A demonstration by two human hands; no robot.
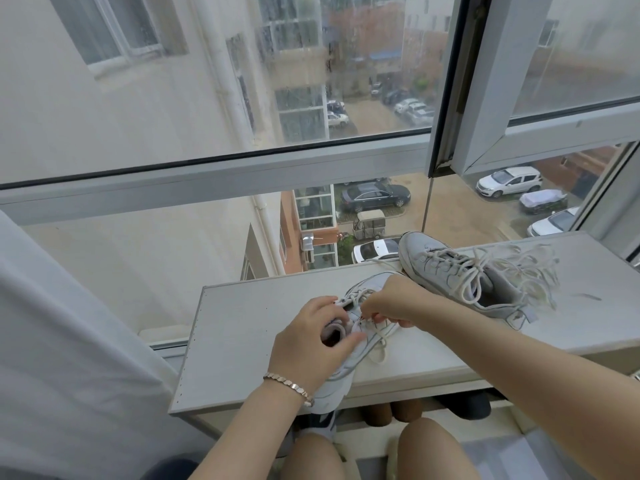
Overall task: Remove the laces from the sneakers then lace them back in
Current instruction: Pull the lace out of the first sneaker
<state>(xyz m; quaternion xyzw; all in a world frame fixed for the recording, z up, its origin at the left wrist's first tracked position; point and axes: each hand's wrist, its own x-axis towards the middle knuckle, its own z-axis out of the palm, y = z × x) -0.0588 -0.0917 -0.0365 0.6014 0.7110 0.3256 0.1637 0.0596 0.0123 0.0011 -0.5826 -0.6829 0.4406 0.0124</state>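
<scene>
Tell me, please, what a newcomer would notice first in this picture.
First the two hands in the middle: the left hand holds the near sneaker on the white board, while the right hand pinches its lace. Behind it, to the right, lies the far sneaker, laced, with loose ends spread out. Above, a rain-streaked window shows parked cars far below.

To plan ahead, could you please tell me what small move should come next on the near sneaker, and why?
Probably pull the right hand back to draw the pinched lace through its eyelet: its fingers pinch the lace at the upper eyelets of the near sneaker, the left hand steadies the collar, and slack lace lies alongside.
</scene>
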